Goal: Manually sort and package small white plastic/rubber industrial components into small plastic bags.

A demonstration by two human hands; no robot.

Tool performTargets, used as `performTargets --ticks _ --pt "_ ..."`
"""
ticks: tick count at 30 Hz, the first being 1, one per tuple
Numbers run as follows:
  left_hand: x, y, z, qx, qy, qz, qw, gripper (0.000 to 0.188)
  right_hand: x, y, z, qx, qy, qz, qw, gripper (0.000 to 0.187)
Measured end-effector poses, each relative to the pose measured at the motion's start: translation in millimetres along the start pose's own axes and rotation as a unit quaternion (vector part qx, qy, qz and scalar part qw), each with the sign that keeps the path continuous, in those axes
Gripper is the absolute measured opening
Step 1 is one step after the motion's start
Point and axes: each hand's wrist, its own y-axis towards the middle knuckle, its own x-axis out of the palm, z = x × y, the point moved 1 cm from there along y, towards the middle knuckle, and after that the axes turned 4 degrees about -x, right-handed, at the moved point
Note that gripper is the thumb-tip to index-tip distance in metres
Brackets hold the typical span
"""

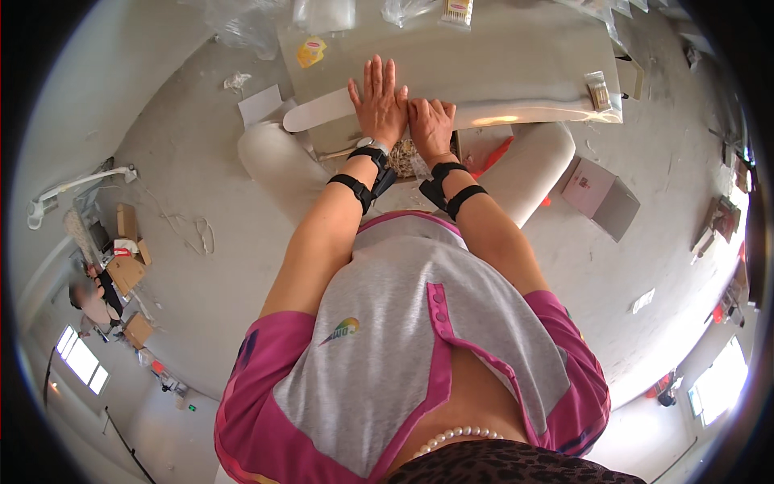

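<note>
My left hand [379,101] lies flat on the grey table [500,60], its fingers stretched out. Close beside it, at the table's near edge, my right hand [432,125] has its fingers curled in. Whatever they hold, if anything, is hidden under them. A pale strip with a rounded end [318,111] runs along the near edge, left of my left hand. Below the hands, between my knees, a box of thin tan pieces [401,165] is partly covered by my wrists.
A clear packet of thin sticks [598,91] lies at the table's right end. Another stick packet [457,13], a yellow packet [311,52] and clear plastic bags [246,20] lie farther back. An open carton [601,198] stands on the floor at right. A person [97,298] is far left.
</note>
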Motion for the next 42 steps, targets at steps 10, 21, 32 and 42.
performTargets --ticks 10,21,32,42 --pt "3 -1 0 -0.013 0.007 -0.023 1.0 0.061 -4 2 -1 0.001 -0.007 -0.007 1.0 0.008" --pt "5 0 -2 0.003 -0.011 0.006 1.0 0.06 -12 -3 0 0.065 -0.019 -0.025 0.997 0.021" --pt "6 0 -2 0.008 0.002 0.009 1.0 0.062 -12 7 -5 0.068 -0.045 -0.108 0.991 0.054" --pt "6 0 -2 0.007 0.01 0.005 1.0 0.063 -9 7 -5 0.067 -0.055 -0.14 0.986 0.057"
